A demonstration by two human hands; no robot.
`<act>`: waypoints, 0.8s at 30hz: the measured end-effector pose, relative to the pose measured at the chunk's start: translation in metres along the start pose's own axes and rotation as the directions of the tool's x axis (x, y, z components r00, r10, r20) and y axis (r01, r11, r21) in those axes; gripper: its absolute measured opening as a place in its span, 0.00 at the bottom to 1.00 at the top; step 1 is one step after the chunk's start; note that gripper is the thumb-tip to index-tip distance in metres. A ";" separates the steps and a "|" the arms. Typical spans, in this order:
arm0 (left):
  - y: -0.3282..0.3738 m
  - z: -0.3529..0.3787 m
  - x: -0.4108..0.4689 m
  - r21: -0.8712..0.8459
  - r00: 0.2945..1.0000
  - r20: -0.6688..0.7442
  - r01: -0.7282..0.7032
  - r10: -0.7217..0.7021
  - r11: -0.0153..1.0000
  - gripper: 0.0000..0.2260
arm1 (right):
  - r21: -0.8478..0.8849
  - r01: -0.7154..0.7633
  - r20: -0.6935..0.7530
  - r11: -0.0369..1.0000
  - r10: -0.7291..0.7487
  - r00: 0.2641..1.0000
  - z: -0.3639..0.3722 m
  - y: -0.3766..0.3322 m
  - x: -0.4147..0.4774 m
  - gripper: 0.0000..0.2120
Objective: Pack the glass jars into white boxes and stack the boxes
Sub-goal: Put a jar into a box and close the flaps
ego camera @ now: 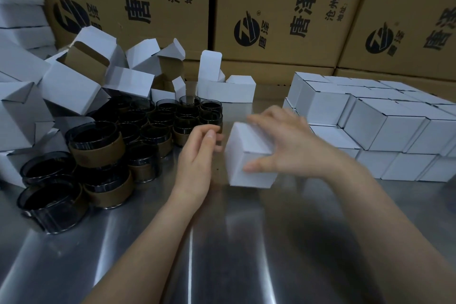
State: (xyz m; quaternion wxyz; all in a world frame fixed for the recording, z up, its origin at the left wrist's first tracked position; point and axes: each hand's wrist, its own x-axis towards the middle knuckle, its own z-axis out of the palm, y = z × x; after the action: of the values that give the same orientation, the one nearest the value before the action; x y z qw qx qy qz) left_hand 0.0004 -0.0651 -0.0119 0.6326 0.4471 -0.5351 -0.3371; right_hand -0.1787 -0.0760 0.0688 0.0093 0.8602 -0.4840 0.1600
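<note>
1. I see the right hand (291, 145) holding a small shut white card box (249, 163), fingers over its top and thumb on its front, a good hold for carrying.
2. The left hand (199, 153) is just beside the box, fingers loose, holding nothing.
3. The box is on or just over the shiny metal table (246, 242), between the dark glass jars with brown bands (138, 136) and the neat stack of shut white boxes (385, 126).
4. I think the box goes on that stack.
5. Open white boxes (81, 81) wait behind the jars, ready to fill.
</note>
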 end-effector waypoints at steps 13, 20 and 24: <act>-0.002 0.008 -0.009 0.200 0.984 0.158 0.046 -0.078 0.979 0.12 | -0.188 -0.254 -0.040 0.949 0.251 0.967 -0.101 0.095 0.003 0.38; -0.006 0.006 -0.008 0.298 0.978 0.197 0.012 -0.074 0.954 0.13 | -0.295 -0.325 0.105 0.898 0.369 0.924 -0.097 0.120 0.007 0.39; -0.006 0.006 -0.007 0.356 0.974 0.216 -0.020 -0.062 0.934 0.12 | -0.341 -0.350 0.130 0.872 0.413 0.902 -0.091 0.122 0.007 0.38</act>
State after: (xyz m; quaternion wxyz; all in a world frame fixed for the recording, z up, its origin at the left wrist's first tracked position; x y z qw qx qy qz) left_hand -0.0068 -0.0620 -0.0206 0.4731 0.5191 -0.6503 -0.2896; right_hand -0.3013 -0.1311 0.1407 0.0638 0.7465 -0.6623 -0.0059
